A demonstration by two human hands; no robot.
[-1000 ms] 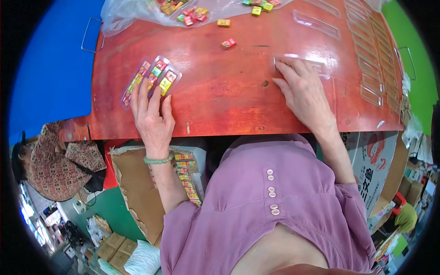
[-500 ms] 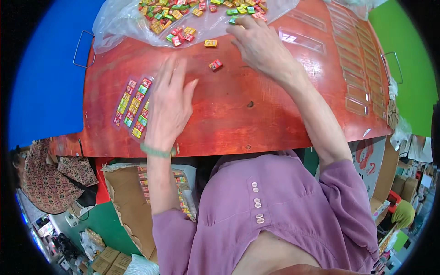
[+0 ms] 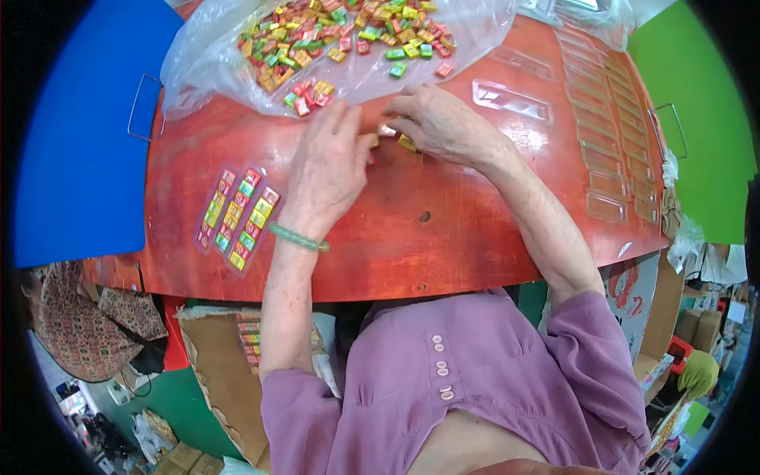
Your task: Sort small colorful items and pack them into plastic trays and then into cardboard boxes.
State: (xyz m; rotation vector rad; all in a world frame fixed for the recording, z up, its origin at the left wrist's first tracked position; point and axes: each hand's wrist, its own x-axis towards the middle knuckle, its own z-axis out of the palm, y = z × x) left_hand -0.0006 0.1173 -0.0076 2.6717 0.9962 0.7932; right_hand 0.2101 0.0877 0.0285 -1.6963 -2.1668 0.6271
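Note:
My left hand (image 3: 326, 166), with a green bead bracelet (image 3: 298, 237) at the wrist, is bent over the red table, its thumb and fingers closed round small wrapped candies partly hidden there. A bit of red shows below its thumb. Facing it, my right hand (image 3: 443, 127) pinches a yellow wrapped candy (image 3: 406, 142) just above the tabletop. A pale, blurred piece sits between the two hands. Left of my left hand lie three clear strip trays (image 3: 232, 214) filled with rows of red, yellow and green candies.
A clear plastic sheet (image 3: 198, 71) at the far side bears a heap of wrapped candies (image 3: 317, 36). Unfilled clear trays (image 3: 606, 150) line the right of the red table (image 3: 475, 229); one tray (image 3: 512, 100) lies nearer. An open cardboard box (image 3: 218, 360) stands below the near edge.
My right hand has drawn back from the heap toward my left hand, with a yellow candy in its fingers. My left hand has moved right, over the loose candies. The view has tilted slightly.

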